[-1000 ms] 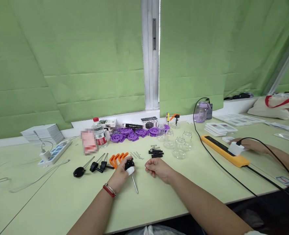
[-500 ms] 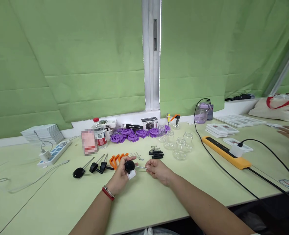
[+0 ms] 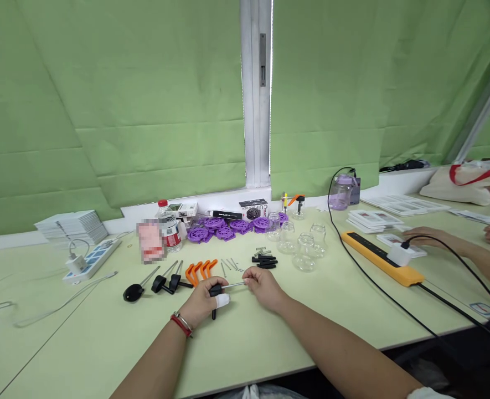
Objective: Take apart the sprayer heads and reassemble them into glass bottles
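Note:
My left hand (image 3: 199, 305), its thumb wrapped in white, is closed around a black plastic cap (image 3: 215, 290) with a thin metal rod (image 3: 233, 285) pointing right. A black stem of the part sticks out below the fingers. My right hand (image 3: 264, 286) pinches the rod's far end; whether a small piece is also between the fingertips is hidden. Just behind the hands lie orange crank-shaped handles (image 3: 201, 270), thin metal pins (image 3: 229, 265) and black tubes (image 3: 265, 261). To the left lie several similar black caps with rods (image 3: 134, 292).
Clear glass jars (image 3: 304, 254) stand right of centre, with springs (image 3: 260, 251) nearby. Purple plastic parts (image 3: 215, 227) and a water bottle (image 3: 171, 233) are behind. A yellow power strip (image 3: 377, 260) with cables lies right. Another person's arm (image 3: 448, 240) reaches in from the right.
My left hand has turned the black cap, so it shows side-on with its stem pointing down. My right hand stays at the rod's end, slightly further left. The other person's arm has reached further in.

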Available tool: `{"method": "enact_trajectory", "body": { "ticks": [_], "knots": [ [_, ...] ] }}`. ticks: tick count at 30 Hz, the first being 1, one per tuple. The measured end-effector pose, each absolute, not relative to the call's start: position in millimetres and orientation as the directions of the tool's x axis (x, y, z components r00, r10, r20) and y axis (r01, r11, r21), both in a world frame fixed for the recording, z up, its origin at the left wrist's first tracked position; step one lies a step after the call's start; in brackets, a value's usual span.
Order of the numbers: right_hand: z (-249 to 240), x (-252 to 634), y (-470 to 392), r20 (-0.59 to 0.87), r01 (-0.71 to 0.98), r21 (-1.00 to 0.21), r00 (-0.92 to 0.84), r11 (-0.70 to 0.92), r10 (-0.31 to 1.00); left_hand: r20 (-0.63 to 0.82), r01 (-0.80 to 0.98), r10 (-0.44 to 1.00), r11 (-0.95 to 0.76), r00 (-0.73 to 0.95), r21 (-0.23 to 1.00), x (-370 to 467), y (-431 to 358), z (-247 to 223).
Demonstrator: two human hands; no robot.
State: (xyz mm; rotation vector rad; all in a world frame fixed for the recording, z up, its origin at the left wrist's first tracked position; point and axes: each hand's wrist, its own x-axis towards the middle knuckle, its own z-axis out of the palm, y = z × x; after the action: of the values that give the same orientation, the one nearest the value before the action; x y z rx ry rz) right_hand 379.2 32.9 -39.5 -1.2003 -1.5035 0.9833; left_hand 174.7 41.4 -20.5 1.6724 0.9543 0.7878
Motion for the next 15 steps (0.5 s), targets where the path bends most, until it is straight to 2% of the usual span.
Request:
{"method": "enact_trajectory", "body": {
  "ticks": [3, 6, 15],
  "knots": [
    [-40.6, 385.8, 38.4, 0.036, 0.053, -0.998, -0.043, 0.038, 0.998, 0.047, 0.230, 0.893, -0.165, 0.447, 0.959, 173.7, 42.6, -20.5],
    [-41.4, 395.7, 43.1, -0.045, -0.042, -0.998, -0.027, -0.047, 0.999, 0.023, 0.219, 0.896, -0.133, 0.443, 0.967, 172.4, 43.4, -19.7],
    [-46.5, 401.5, 45.3, -0.112, -0.072, -0.990, -0.093, -0.119, 0.989, 0.038, 0.213, 0.894, -0.148, 0.446, 0.966, 173.0, 43.6, -18.2]
  ]
}}
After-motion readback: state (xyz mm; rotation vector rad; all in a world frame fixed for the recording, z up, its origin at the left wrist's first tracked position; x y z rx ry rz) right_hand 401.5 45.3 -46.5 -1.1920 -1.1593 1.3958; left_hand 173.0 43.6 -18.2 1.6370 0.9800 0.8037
